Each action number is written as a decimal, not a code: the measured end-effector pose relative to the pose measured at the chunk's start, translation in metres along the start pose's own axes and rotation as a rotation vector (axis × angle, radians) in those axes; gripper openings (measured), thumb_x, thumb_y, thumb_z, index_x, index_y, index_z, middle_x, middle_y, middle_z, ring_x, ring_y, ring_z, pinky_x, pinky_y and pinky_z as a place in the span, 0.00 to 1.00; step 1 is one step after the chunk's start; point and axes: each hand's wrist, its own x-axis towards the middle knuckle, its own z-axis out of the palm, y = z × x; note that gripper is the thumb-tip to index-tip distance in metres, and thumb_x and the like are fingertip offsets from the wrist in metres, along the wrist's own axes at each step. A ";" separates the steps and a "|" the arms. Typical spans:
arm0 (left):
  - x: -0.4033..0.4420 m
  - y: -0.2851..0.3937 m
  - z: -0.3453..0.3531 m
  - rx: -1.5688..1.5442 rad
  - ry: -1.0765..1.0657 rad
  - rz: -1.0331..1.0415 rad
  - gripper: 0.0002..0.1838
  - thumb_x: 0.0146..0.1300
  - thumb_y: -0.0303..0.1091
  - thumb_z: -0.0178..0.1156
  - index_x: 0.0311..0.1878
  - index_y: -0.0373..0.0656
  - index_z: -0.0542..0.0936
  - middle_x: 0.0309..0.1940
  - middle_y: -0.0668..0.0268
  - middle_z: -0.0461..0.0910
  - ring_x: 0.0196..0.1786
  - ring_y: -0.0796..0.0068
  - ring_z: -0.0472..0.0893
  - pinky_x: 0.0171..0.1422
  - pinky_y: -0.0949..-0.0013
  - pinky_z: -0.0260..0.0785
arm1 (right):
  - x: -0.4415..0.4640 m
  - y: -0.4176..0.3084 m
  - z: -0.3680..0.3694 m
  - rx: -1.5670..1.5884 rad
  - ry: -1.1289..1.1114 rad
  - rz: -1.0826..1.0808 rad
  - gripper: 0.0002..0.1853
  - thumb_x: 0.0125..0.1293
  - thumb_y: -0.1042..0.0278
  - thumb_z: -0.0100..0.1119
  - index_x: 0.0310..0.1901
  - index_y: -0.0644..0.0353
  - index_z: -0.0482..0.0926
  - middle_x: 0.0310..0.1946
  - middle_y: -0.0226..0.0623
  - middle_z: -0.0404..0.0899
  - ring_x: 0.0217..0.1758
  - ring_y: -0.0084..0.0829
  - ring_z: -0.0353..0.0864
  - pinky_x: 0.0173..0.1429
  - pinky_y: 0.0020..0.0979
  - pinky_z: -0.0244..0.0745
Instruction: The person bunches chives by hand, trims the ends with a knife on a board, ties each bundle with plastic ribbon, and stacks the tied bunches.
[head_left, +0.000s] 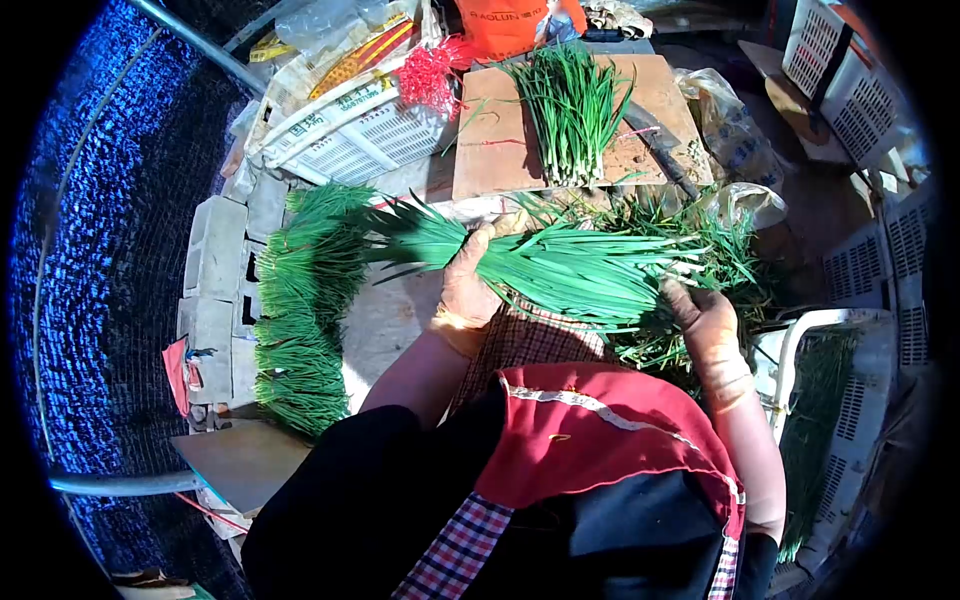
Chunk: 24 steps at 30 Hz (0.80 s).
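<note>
A long bundle of green leafy stalks point(580, 275) lies sideways across both hands, leaf tips to the left and pale root ends to the right. Around its leafy left part my left hand point(472, 285) is closed. At the root ends, my right hand point(705, 325) has its thumb and fingers closed on the bundle. Beyond them, a second bunch point(572, 115) rests on a brown board point(490, 130), with a knife point(660, 155) at its right. Loose stalks point(735, 240) are heaped behind and below my right hand.
Several tied bunches point(310, 310) are stacked in a row at the left, beside grey blocks point(215, 250). A white crate point(370, 135) stands at the back left, holding bags. At the right are a crate of greens point(820, 430), more crates point(860, 100) and clear plastic point(730, 130).
</note>
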 end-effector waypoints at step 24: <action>-0.002 0.005 0.015 0.121 -0.143 -0.021 0.24 0.61 0.43 0.56 0.53 0.34 0.74 0.55 0.58 0.73 0.60 0.64 0.70 0.66 0.61 0.59 | -0.018 -0.075 0.042 -0.658 -0.083 -0.884 0.09 0.58 0.58 0.58 0.28 0.53 0.80 0.19 0.39 0.75 0.26 0.43 0.73 0.33 0.41 0.66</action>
